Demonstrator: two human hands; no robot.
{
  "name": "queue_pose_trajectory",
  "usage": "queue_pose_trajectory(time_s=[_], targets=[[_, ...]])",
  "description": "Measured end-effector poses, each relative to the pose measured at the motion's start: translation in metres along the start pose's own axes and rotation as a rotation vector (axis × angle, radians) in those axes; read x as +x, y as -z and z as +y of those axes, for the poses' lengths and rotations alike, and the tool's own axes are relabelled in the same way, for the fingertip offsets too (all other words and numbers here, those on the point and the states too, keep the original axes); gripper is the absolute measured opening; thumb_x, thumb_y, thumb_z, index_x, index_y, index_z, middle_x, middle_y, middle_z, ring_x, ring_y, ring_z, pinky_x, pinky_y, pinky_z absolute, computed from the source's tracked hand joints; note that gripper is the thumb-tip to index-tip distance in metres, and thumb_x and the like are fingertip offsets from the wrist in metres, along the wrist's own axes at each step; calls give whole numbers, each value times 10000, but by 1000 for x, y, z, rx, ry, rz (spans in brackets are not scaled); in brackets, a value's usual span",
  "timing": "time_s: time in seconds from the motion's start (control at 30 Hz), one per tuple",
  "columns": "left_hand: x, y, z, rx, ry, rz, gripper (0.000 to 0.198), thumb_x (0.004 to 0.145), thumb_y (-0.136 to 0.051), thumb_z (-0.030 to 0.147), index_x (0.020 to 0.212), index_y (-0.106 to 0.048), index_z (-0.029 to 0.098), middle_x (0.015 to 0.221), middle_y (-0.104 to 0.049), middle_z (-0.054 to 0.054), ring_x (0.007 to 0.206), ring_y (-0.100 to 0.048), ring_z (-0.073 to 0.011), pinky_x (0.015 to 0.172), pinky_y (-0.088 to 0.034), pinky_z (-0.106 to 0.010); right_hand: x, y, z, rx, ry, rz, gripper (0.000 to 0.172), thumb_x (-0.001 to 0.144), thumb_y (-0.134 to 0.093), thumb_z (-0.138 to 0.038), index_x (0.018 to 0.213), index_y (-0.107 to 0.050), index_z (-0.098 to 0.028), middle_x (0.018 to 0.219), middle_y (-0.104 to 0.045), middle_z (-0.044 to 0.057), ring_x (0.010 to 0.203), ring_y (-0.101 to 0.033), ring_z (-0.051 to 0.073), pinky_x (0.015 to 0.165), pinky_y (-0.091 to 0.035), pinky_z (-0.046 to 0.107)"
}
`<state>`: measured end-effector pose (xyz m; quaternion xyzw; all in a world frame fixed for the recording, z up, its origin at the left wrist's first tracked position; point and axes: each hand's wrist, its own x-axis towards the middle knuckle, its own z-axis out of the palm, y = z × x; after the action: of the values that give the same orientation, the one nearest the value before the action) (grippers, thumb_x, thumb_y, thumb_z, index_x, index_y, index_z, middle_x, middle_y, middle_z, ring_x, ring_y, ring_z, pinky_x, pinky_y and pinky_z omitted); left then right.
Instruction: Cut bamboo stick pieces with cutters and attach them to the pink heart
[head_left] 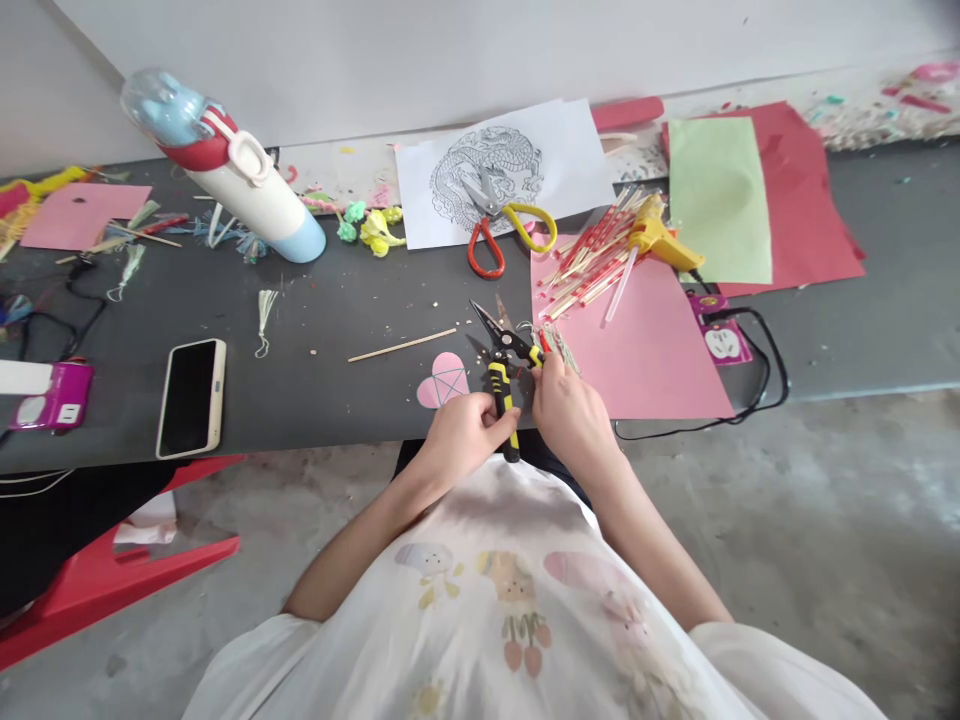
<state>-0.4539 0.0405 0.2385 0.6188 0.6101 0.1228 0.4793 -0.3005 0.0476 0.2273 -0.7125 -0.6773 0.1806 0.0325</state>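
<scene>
My left hand (469,432) is closed around one black-and-yellow handle of the pliers (506,340), whose pointed jaws are spread toward the upper left. At the other handle, my right hand (566,405) is closed, its fingertips by the yellow-and-black grip. A pink paper heart (442,380) with crossing lines lies just beyond my left hand. Past the heart lies a thin wooden stick (402,345). A pale tassel (559,345) and a small red item are right beside my right fingertips.
Scissors (487,225) lie on the dragon drawing (420,190). Red-and-cream sticks (592,250) and a yellow glue gun (660,240) rest on pink paper (645,350). A phone (191,398) and a bottle (247,190) are at left; a power strip (724,345) is at right.
</scene>
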Motion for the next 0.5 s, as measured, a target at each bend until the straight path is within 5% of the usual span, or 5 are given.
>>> queue_pose_trajectory(time_s=[0.37,0.5], targets=[[-1,5,-8,35,-12,-11,425,811,-580,486,553,-399,201,515,-466,39,497,-368,-100,505,-249,-260,-2,0,0,-6,34,-52,231,1012,-294,-222,1050,-502,-128,795,-666,129,683,-656,264,542,-349,323],[-5,11,-5,49,-48,-39,446,866,-543,543,600,-509,186,543,-523,34,511,-425,-101,514,-281,-246,-1,7,2,-101,33,-29,254,1020,-286,-242,1025,-512,-127,800,-671,128,703,-674,260,531,-356,310]])
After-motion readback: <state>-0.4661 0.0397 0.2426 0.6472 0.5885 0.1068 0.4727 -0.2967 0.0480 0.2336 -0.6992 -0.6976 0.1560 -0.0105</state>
